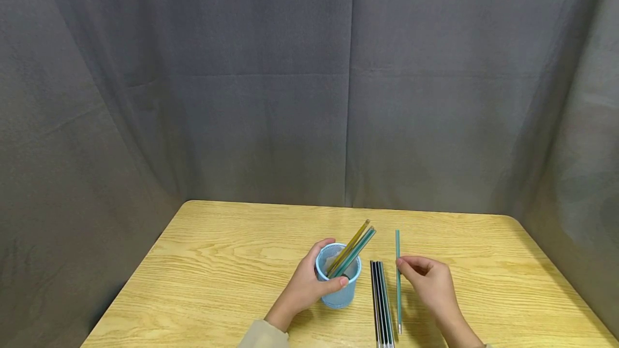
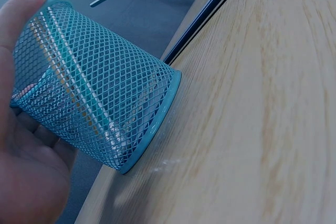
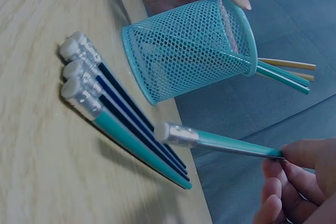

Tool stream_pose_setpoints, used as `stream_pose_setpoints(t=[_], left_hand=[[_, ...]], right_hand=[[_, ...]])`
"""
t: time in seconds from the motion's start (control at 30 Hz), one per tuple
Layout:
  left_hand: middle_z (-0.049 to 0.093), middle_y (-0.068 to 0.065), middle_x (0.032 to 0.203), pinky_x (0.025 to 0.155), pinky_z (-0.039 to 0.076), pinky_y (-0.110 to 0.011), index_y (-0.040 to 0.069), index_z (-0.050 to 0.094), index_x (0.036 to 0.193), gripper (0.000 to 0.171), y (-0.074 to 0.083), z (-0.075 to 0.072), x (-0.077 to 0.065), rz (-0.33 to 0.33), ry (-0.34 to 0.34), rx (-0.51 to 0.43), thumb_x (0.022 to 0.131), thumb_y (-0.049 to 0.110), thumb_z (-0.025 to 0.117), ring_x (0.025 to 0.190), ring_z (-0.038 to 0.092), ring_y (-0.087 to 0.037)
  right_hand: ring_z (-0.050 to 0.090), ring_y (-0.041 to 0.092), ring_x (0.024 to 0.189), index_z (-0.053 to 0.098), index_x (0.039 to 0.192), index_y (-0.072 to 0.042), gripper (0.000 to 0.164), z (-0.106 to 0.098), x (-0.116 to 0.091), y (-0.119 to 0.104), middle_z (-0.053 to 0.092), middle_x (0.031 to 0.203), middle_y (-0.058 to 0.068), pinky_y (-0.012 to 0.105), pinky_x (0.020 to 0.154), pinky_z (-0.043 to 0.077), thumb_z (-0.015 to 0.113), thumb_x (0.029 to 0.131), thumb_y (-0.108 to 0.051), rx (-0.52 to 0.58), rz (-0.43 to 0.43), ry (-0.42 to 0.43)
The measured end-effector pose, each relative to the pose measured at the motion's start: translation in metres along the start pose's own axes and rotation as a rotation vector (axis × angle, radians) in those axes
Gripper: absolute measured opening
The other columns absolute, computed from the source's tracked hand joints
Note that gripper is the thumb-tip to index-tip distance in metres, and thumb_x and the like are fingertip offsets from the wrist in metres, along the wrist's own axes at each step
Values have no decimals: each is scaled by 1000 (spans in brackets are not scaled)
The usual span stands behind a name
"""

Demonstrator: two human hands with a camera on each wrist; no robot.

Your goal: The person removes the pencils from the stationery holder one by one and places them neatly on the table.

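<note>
My left hand (image 1: pixel 306 285) holds a light blue mesh pencil cup (image 1: pixel 340 298) round its upper part, thumb near the rim. Gold and green pencils (image 1: pixel 355 250) lean to the right inside it. The cup's base is at the table, though I cannot tell if it fully rests there. My right hand (image 1: pixel 432 285) pinches a green pencil (image 3: pixel 226 144) between thumb and fingers, its white eraser end pointing down towards the table. Between the cup and this pencil lies a row of several dark and green pencils (image 1: pixel 381 305), side by side with their erasers towards me.
The wood-grain table (image 1: pixel 232 262) has rounded far corners. Grey cloth curtains (image 1: pixel 271 95) hang behind it and along both sides.
</note>
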State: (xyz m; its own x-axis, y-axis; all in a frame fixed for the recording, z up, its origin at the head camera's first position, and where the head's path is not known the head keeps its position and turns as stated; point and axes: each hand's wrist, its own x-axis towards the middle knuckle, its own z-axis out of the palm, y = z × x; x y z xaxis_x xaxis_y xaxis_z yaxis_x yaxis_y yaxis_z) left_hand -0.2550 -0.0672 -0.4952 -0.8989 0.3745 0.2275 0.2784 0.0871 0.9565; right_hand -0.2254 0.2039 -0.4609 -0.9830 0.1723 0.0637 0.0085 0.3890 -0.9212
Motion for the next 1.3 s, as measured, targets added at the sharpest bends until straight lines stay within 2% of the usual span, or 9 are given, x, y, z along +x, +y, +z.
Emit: stream_pose_setpoints(t=[0.33, 0.53, 0.83, 1.3], left_hand=[[57, 3, 128, 96, 44, -48, 33, 39, 146, 78, -1, 0, 1, 4, -1, -7, 81, 33, 81, 115, 57, -22], [58, 3, 127, 95, 45, -48, 34, 40, 146, 78, -4, 0, 1, 7, 1, 4, 81, 35, 81, 114, 57, -22], [57, 1, 129, 96, 44, -50, 32, 38, 148, 80, -2, -1, 2, 16, -4, -6, 81, 33, 81, 115, 56, -21], [57, 4, 128, 97, 44, -49, 35, 39, 146, 77, -2, 0, 1, -5, -2, -3, 81, 35, 81, 115, 57, -19]], right_hand=[[63, 13, 92, 73, 110, 1, 32, 3, 3, 9, 71, 103, 6, 24, 79, 49, 70, 94, -26, -25, 30, -22], [62, 15, 93, 73, 109, 0, 30, 4, 3, 12, 71, 106, 7, 24, 77, 50, 69, 94, -26, -44, 31, -31], [62, 16, 90, 75, 105, 0, 25, 7, 3, 16, 71, 101, 6, 26, 72, 50, 70, 93, -22, -70, 48, -36], [61, 18, 91, 75, 100, -1, 20, 12, 1, 24, 71, 99, 5, 31, 76, 48, 71, 92, -18, -78, 72, -61]])
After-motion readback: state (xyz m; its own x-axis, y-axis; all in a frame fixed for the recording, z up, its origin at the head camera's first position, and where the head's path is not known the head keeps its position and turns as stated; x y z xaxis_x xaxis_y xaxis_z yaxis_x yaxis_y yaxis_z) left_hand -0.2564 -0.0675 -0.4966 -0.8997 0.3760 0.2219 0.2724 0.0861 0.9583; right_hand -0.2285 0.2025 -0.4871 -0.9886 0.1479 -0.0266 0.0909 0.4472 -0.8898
